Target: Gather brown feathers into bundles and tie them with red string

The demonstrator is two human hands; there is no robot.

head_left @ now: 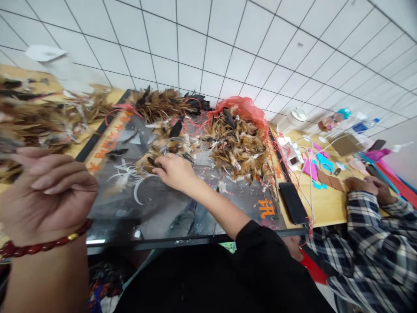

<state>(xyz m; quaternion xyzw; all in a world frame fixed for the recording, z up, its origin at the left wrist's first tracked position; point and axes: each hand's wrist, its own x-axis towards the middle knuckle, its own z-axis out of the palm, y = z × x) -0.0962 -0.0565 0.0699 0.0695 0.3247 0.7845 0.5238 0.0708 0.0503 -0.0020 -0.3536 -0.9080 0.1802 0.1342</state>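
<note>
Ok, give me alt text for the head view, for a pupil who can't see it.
A person's bare right hand touches brown and cream feathers heaped on a dark, glossy tabletop. Their curled left hand, with a red beaded bracelet, is at left; another person's dark plaid sleeve shows at right.

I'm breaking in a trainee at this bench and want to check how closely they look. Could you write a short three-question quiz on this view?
1. Fill the gap: the right hand is at a bunch of brown ____ on the table.
2. Short answer: which lies farther right in the picture, the black phone or the red plastic bag?
3. Choose one: the red beaded bracelet is on the wrist of
A. the right hand
B. the left hand
C. neither hand

Key:
1. feathers
2. the black phone
3. B
</note>
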